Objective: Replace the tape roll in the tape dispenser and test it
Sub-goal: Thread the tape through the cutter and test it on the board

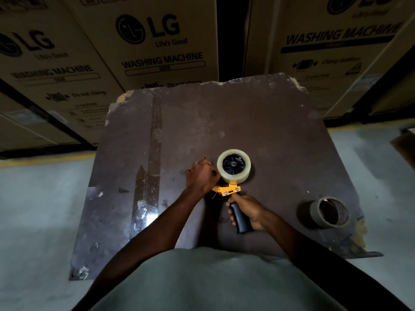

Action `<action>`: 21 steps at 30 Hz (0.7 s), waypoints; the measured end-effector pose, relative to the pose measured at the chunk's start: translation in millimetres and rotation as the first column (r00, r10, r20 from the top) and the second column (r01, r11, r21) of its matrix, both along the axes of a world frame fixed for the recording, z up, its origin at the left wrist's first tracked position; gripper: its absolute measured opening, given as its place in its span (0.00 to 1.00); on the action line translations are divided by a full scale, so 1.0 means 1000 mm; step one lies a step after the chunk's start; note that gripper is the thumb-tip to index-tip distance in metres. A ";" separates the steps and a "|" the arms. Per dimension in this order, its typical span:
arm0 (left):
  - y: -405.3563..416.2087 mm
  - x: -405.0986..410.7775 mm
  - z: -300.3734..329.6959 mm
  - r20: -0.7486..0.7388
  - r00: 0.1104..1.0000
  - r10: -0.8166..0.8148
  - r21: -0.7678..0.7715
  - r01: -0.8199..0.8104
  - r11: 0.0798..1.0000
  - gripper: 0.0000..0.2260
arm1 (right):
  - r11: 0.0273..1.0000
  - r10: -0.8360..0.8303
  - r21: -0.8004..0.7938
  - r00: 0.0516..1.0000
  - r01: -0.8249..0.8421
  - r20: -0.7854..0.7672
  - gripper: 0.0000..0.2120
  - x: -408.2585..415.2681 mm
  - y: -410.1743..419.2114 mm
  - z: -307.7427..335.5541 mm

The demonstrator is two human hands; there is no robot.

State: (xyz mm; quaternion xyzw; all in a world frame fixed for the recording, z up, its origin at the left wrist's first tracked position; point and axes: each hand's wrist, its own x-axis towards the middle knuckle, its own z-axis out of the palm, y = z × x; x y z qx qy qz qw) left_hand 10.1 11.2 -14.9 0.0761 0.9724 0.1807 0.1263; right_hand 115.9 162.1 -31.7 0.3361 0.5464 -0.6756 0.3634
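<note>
Both hands work over the board's [269, 122] near half. My right hand [248, 211] clenches the tape dispenser [233, 191] by its black handle. My left hand [201, 177], fingers curled, touches the clear tape roll [234, 165] mounted on it. Near the board's right edge lies an empty core [330, 212].

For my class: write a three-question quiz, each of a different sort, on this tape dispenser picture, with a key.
1. True or false: the new tape roll is already on the tape dispenser.
2. Which hand grips the black handle? A) left hand B) right hand C) neither
3. Fill in: the empty cardboard core lies on the board to the person's ____.

Key: 1 true; 2 B; 3 right.
</note>
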 end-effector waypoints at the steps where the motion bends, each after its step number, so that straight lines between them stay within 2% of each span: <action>1: 0.000 0.001 -0.001 -0.017 1.000 -0.005 -0.008 0.005 1.000 0.11 | 1.000 0.002 -0.001 1.000 -0.002 -0.003 0.09 0.000 0.000 0.000; 7: -0.002 0.006 -0.010 -0.127 0.985 -0.114 -0.177 0.090 0.980 0.16 | 1.000 0.001 0.005 1.000 -0.001 -0.020 0.10 0.000 0.001 -0.001; 17: 0.000 0.013 -0.003 -0.119 0.991 -0.056 -0.112 0.042 0.993 0.13 | 0.999 0.014 0.035 1.000 -0.014 -0.022 0.11 0.000 0.000 0.000; 21: 0.000 0.012 -0.005 -0.111 0.993 -0.036 -0.035 0.032 0.999 0.11 | 0.999 0.000 0.034 1.000 0.001 -0.024 0.11 0.000 0.000 0.000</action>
